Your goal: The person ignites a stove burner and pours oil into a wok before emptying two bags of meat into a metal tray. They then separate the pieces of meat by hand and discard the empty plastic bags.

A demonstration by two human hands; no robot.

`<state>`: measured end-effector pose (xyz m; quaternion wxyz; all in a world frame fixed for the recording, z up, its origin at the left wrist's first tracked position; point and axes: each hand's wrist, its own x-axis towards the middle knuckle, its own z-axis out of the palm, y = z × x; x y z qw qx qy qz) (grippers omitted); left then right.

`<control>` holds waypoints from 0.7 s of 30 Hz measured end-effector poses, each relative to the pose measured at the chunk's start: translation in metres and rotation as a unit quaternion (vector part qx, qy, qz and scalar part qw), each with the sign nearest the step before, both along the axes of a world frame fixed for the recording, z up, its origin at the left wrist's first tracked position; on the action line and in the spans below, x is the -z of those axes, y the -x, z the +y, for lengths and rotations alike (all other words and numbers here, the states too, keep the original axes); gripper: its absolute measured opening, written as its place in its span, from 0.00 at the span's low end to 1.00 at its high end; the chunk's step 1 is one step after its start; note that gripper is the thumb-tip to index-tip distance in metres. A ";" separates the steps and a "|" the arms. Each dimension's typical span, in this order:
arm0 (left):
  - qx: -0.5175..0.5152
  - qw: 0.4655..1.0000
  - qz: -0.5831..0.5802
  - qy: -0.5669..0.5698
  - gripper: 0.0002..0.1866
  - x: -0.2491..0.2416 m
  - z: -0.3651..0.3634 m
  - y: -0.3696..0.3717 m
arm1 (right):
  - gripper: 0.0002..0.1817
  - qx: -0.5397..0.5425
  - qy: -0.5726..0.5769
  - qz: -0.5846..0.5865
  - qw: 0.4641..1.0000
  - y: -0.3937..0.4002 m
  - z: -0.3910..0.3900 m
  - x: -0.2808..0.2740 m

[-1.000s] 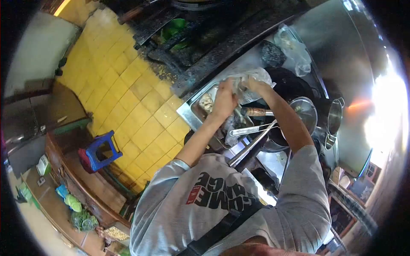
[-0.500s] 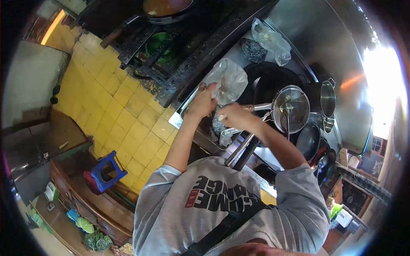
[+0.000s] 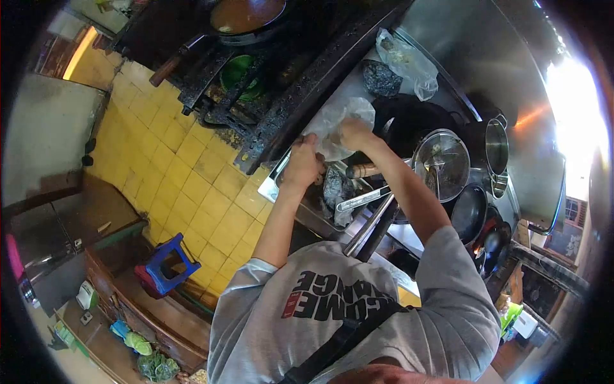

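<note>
A clear plastic bag [image 3: 326, 121] lies at the counter's edge, crumpled and partly see-through. My left hand [image 3: 303, 165] is closed on its near edge, thumb uppermost. My right hand [image 3: 355, 136] is at the bag's right part, its fingers curled in against the plastic; what they hold is hidden. Just below the hands, a metal tray [image 3: 313, 221] holds a crumpled dark grey bundle [image 3: 336, 189] that looks wrapped in plastic. A wooden handle [image 3: 363, 170] and a metal handle [image 3: 361, 200] reach toward it from the right.
Right of my hands are a large black wok [image 3: 416, 115], a round strainer [image 3: 441, 163], a steel pot [image 3: 495, 147] and dark frying pans [image 3: 469, 211]. Another plastic bag [image 3: 409, 61] lies farther back. On the stove at upper left stands a pan of brown liquid [image 3: 246, 14]. A blue stool [image 3: 169, 264] is on the floor.
My right hand has moved up from beside the grey bundle to the plastic bag, which is now pressed lower. The left hand stays at the bag's edge.
</note>
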<state>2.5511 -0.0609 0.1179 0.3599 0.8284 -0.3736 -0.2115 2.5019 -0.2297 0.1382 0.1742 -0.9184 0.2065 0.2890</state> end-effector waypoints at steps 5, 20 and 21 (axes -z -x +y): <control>-0.047 0.997 0.017 -0.059 0.26 -0.003 -0.002 0.012 | 0.25 0.207 0.008 0.020 0.978 -0.015 -0.023 0.064; -0.060 0.997 0.039 0.022 0.28 -0.004 -0.002 0.011 | 0.24 0.219 -0.069 0.052 0.972 -0.018 -0.027 0.092; -0.053 0.998 0.036 0.020 0.28 0.001 0.000 0.011 | 0.24 0.226 -0.071 0.049 0.970 -0.016 -0.028 0.104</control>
